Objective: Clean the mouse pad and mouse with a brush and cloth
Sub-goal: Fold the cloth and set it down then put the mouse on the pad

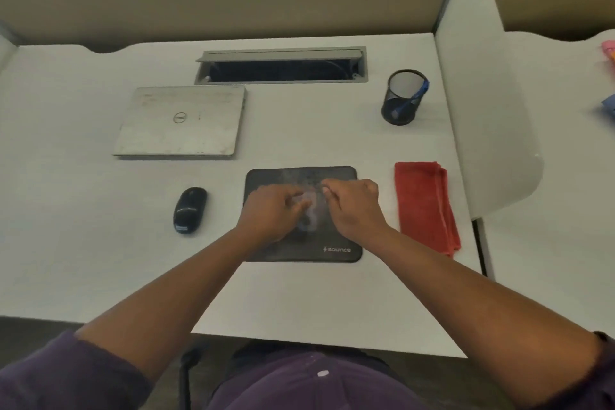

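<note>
A black mouse pad (336, 245) with a dusty grey smear lies in the middle of the white desk. Both hands hover over it, fingers curled. My left hand (271, 211) is over the pad's left half and my right hand (354, 206) over its right half; neither holds anything that I can see. A black mouse (189, 210) rests on the desk left of the pad. A folded red cloth (426, 205) lies right of the pad. A blue-handled brush (414, 96) stands in a black mesh cup (401, 106) at the back right.
A closed silver laptop (181, 121) lies behind the mouse. An open grey cable hatch (281, 65) is set in the desk's back. A white divider panel (482, 110) borders the right side. The desk's front edge runs near my lap.
</note>
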Tool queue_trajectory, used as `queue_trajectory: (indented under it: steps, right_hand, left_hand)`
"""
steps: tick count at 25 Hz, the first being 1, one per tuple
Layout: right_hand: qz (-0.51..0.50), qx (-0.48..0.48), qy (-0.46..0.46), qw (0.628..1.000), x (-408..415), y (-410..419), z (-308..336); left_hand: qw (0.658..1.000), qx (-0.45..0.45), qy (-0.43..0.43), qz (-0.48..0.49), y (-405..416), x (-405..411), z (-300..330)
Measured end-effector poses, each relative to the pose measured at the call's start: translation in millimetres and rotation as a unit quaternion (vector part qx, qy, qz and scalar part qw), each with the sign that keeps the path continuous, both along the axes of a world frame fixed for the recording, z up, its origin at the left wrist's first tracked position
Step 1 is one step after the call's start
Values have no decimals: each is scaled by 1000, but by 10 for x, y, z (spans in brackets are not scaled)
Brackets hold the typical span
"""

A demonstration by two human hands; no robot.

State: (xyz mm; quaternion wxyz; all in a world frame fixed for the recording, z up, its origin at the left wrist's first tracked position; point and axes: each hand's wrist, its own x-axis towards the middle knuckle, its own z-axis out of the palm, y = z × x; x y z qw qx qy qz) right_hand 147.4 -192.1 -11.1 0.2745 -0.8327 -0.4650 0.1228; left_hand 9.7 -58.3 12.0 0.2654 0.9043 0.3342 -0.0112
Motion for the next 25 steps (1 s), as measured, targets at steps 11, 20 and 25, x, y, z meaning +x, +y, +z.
queue_trajectory:
  steps: [11, 20, 25]
  right_hand:
    - [-28, -31, 350, 936, -1399, 1400, 35]
    - [-187, 9, 541, 820, -2059, 2037, -187]
    - [-227, 21, 542, 809, -2334, 2064, -203]
  left_hand:
    - [957, -104, -151, 223, 1064, -1555, -224]
    - [809, -414, -231, 348, 1587, -1905, -408]
    - [794, -461, -244, 313, 1563, -1873, -410]
